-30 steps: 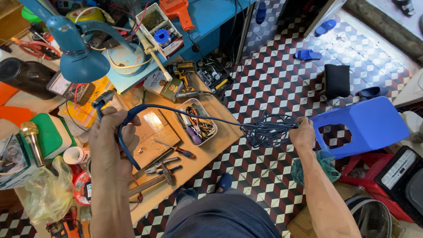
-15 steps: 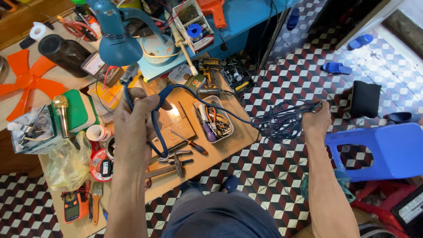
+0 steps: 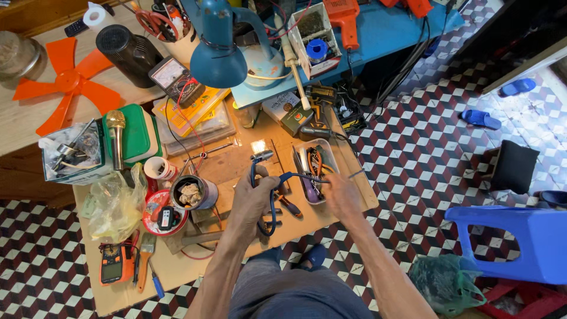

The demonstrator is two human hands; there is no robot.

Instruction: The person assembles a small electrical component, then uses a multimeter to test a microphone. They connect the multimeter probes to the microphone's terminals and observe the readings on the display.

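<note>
over the cluttered wooden bench (image 3: 177,269), the left hand (image 3: 255,195) is closed around a blue cable (image 3: 271,204), looped below the fist, metal plug end above it. the right hand (image 3: 341,194) pinches the strand just beside. likely light, limp, rubbery; best held near the plug. a clear tray (image 3: 316,171) lies beyond

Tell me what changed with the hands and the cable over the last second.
The right hand swung in from far out over the floor to the plastic tray, close beside the left hand. The blue cable, earlier stretched between them with a tangled bundle at the right hand, now hangs in short loops at the left hand. The left hand kept its grip; the blue lamp and bench clutter stayed put.
</note>
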